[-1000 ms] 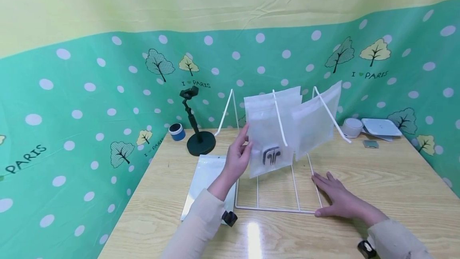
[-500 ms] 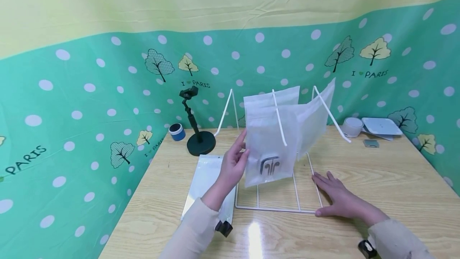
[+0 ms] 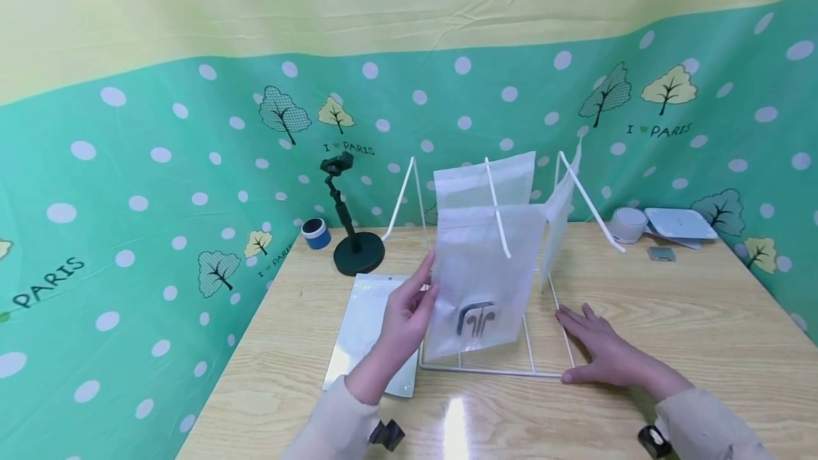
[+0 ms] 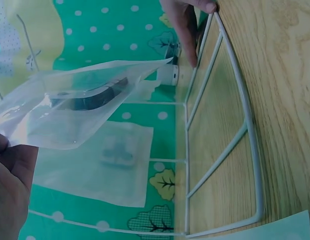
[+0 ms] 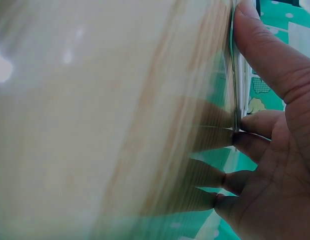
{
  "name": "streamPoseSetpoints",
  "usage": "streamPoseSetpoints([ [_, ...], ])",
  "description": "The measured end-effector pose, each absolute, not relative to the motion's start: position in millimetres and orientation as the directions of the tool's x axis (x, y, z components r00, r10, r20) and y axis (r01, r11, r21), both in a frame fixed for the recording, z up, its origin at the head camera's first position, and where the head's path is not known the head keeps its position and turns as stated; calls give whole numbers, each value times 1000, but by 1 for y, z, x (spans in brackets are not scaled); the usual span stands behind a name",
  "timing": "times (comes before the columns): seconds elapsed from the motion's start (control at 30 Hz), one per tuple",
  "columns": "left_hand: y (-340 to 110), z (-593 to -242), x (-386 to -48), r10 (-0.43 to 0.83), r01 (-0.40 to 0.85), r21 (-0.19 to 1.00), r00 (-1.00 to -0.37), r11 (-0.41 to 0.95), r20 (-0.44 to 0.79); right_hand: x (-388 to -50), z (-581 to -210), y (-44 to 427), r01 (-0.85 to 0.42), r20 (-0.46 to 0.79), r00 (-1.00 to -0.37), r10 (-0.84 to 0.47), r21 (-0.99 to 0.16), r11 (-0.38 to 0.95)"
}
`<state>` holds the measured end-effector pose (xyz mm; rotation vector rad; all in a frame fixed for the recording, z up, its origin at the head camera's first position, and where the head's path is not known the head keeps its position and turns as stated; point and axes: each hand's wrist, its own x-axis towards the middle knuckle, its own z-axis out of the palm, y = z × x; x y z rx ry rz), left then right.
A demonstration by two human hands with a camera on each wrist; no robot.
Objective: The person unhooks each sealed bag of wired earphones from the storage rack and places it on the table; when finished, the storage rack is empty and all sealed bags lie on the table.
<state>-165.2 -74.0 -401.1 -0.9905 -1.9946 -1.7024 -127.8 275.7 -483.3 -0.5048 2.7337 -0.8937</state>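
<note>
A white wire rack (image 3: 492, 372) with slanted prongs stands on the table. My left hand (image 3: 404, 312) pinches the left edge of a translucent zip bag (image 3: 482, 261) with an earphone picture low on its front. This bag crosses the middle prong; whether it hangs on it I cannot tell. Another bag (image 3: 469, 187) shows behind it. At the right prong a third bag (image 3: 557, 215) is seen nearly edge-on. In the left wrist view something dark is inside the pinched bag (image 4: 84, 120). My right hand (image 3: 602, 353) rests on the table, its extended fingers and thumb touching the rack's right base wire.
A flat pale bag (image 3: 364, 325) lies left of the rack. Farther back are a black stand (image 3: 358, 254) and a blue jar (image 3: 315, 234). At the back right sit a white round container (image 3: 628, 226), a white flat item (image 3: 680, 223) and a small grey piece (image 3: 661, 254).
My left hand has moved down, left and toward me, drawing the pinched bag along. The right-hand bag has swung round to nearly edge-on. My right hand has stayed put.
</note>
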Motion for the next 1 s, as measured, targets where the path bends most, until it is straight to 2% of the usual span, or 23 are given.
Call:
streamPoseSetpoints([
  [0.33,-78,-395,-147,276,714,699,-679,35,680,-127,-483,276,-263,-89,-916,-390,-601,755],
  [0.63,-79,-386,-133,271,824,564,-553,44,788,-127,-487,277,-280,-61,-917,-393,-603,747],
  [1.0,-92,-389,-115,308,817,575,-557,37,771,-128,-488,278,-286,-64,-914,-401,-599,748],
])
